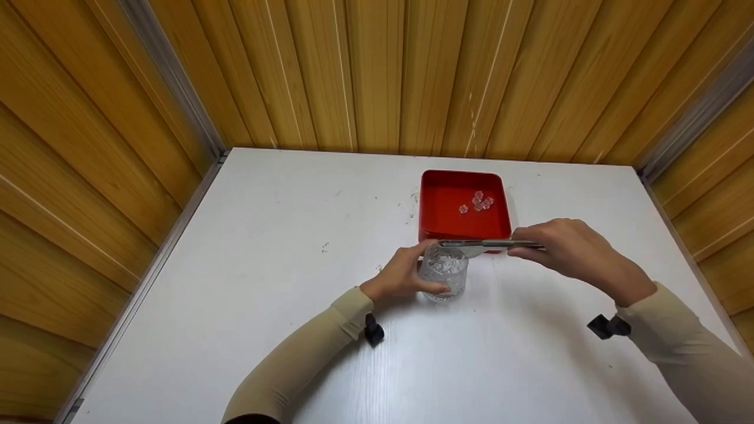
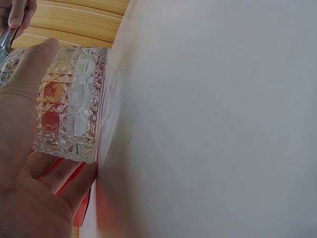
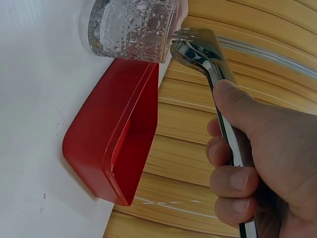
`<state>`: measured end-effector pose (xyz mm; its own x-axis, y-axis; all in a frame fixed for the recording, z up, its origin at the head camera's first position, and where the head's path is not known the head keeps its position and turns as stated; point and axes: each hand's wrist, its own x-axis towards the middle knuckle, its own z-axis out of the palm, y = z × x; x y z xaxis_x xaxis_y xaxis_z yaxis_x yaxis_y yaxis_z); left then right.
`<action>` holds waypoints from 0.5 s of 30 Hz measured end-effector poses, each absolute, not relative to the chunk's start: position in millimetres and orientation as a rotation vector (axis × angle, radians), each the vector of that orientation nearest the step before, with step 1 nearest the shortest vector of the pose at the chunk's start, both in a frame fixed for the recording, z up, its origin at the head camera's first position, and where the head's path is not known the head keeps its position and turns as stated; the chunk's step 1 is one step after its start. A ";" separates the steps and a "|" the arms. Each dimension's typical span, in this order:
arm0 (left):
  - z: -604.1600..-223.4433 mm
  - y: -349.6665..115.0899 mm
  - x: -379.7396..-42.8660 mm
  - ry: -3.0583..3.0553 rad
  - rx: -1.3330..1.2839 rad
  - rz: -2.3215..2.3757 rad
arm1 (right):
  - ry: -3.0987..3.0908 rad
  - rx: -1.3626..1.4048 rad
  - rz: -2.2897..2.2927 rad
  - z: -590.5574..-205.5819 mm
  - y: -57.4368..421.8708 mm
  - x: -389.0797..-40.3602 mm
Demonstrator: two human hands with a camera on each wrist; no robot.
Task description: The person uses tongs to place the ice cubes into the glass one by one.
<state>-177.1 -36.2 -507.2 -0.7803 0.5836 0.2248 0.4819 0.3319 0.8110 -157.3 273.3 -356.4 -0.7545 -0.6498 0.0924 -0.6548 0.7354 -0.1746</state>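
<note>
A clear cut-glass tumbler (image 1: 446, 277) stands on the white table, with clear pieces visible inside it. My left hand (image 1: 402, 274) grips its side, thumb on the near face and fingers around the far side. In my right hand (image 1: 565, 250) is a pair of metal serving tongs (image 1: 495, 243), held level above the table. The right wrist view shows their spoon-shaped end (image 3: 187, 54) and fork-like end right at the tumbler's rim. Whether anything is pinched between those ends, I cannot tell.
A red square tray (image 1: 437, 203) sits just behind the tumbler, holding several clear faceted pieces (image 1: 478, 204) toward its right side. Wood-patterned panels (image 1: 377, 76) wall in the white table (image 1: 265, 253) at the back and both sides.
</note>
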 end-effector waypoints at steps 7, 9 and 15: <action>-507.2 -36.0 -176.7 2.466 0.993 1.457 | -2.899 1.092 0.327 -360.3 271.6 -156.7; -507.4 -36.1 -177.0 2.466 0.989 1.456 | -2.899 1.096 0.325 -360.7 271.6 -156.4; -508.4 -36.5 -177.6 2.460 0.996 1.467 | -2.877 1.123 0.315 -362.2 272.4 -155.5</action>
